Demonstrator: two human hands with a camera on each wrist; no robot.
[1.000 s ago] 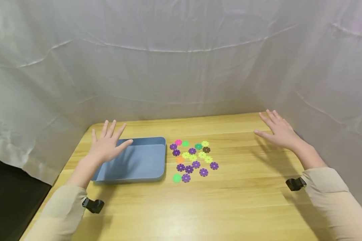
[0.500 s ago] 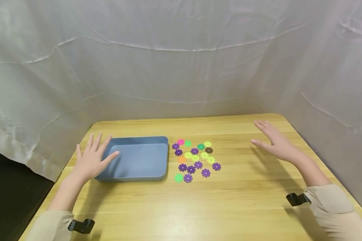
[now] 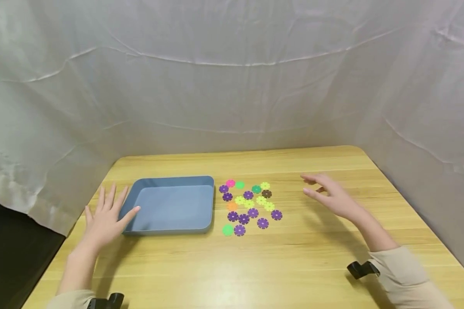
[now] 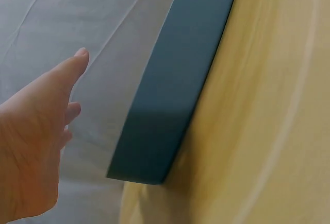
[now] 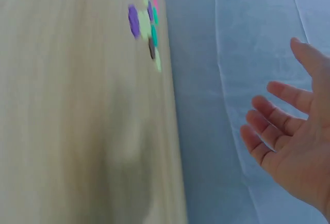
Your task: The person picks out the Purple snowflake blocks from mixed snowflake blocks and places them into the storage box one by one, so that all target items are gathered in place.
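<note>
Flower discs (image 3: 249, 205) between blue tray (image 3: 201, 225), right hand (image 3: 330, 197).

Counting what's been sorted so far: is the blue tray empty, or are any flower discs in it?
Empty. The blue tray shows only bare floor in the head view; all the flower discs lie on the table beside it.

A staged recording booth rather than a lived-in room. White wrinkled fabric (image 3: 232, 86) hangs as a backdrop behind and along both sides of a pale wooden table (image 3: 255, 266), closing off all surroundings; a dark gap (image 3: 7, 257) shows only at the lower left below the cloth. Small black camera mounts (image 3: 361, 269) strapped at the person's beige sleeves (image 3: 404, 274) mark a data-collection setup. No household or shop furnishings are visible.
</note>
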